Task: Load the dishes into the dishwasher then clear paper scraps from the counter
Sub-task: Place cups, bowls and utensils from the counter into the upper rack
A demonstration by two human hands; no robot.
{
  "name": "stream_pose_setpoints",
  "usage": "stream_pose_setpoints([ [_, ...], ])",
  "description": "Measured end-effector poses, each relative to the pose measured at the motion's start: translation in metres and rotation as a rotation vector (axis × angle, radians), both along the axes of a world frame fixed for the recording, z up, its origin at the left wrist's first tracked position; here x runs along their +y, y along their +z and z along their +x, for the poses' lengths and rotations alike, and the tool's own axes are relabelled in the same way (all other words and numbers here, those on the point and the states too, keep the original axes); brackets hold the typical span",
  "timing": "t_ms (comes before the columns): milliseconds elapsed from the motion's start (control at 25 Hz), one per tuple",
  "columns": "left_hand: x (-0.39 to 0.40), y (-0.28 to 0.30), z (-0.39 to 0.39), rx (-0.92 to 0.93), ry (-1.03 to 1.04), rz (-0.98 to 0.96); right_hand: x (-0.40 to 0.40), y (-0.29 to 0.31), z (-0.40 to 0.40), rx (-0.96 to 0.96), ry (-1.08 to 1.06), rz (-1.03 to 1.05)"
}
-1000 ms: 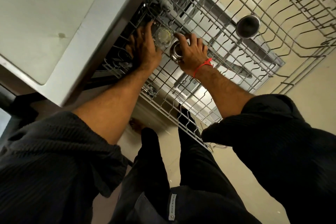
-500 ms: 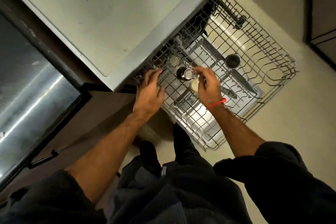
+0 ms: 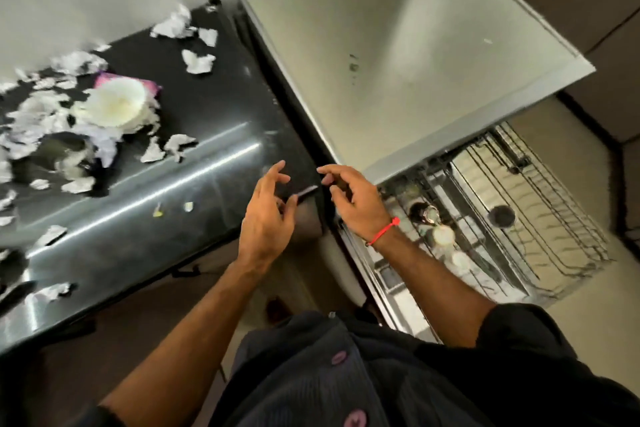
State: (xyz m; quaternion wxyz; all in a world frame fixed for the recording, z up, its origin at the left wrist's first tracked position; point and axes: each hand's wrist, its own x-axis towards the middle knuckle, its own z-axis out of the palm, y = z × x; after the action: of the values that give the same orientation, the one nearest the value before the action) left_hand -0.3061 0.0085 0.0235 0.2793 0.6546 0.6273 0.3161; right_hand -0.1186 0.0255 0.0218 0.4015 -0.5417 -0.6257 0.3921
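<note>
Both hands empty, fingers loosely apart: left hand, right hand hovering at counter corner. Bowls and scraps lying to the left; left hand nearer. Rack sitting right.

The dark bench carries torn paper scraps scattered over its left half, with a white bowl sitting among them on a pink sheet.
</note>
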Motion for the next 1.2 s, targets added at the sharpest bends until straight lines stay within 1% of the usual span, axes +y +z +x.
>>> stream_pose_setpoints([
  [240, -0.015, 0.009, -0.131, -0.073, 0.267, 0.03, 0.018, 0.02, -0.125, -0.052, 0.261, -0.071],
  [360, -0.033, 0.012, -0.187, -0.056, 0.37, 0.038, 0.019, 0.027, -0.184, -0.079, 0.372, -0.105],
  [480, -0.047, 0.015, -0.232, -0.006, 0.428, 0.025, 0.022, 0.029, -0.235, -0.139, 0.472, -0.106],
  [640, -0.05, 0.01, -0.285, 0.048, 0.452, 0.013, 0.025, 0.033, -0.289, -0.173, 0.507, -0.148],
  [760, -0.037, 0.007, -0.31, 0.098, 0.463, -0.054, 0.023, 0.036, -0.307, -0.17, 0.501, -0.16],
  [840, -0.022, 0.012, -0.316, 0.17, 0.452, -0.106, 0.021, 0.038, -0.308, -0.168, 0.488, -0.15],
  [1080, 0.04, 0.028, -0.323, 0.338, 0.402, -0.255, 0.022, 0.046, -0.286, -0.158, 0.416, -0.12],
  [1200, 0.057, 0.022, -0.329, 0.353, 0.441, -0.267, 0.024, 0.051, -0.273, -0.14, 0.368, -0.107],
])
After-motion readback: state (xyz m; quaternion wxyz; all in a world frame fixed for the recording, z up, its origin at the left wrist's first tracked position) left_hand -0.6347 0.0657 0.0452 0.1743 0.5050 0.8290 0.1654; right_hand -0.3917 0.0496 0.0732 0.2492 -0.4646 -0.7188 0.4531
